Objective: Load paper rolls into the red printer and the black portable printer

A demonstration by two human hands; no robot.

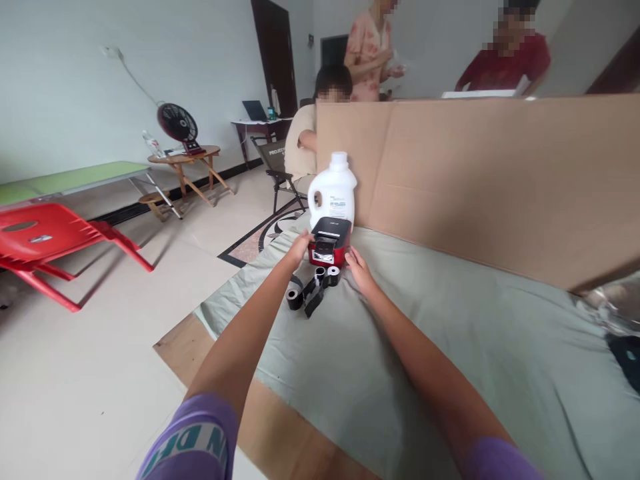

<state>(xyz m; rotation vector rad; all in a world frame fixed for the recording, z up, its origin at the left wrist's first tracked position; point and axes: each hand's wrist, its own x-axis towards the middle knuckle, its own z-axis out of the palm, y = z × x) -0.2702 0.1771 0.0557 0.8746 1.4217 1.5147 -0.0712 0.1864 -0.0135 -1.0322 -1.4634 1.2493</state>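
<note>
A small red and black label printer [331, 251] stands on the grey-green cloth, far out between my two hands. My left hand [300, 247] has its fingers against the printer's left side. On the other side, the fingertips of my right hand [359, 268] press on its lower right edge. Just in front of it lie a black ribbon roll [295, 299] and two more rolls, with loose black strips [315, 301] between them. A white jug [336, 187] with a handle and cap stands right behind the printer.
A tall cardboard sheet [480, 180] rises behind the cloth [430, 320], people beyond it. At the cloth's right edge lie clear plastic [613, 307] and something dark. To the left are a red folding chair [50, 233], a fan [177, 123] on a wooden table, and a green cot.
</note>
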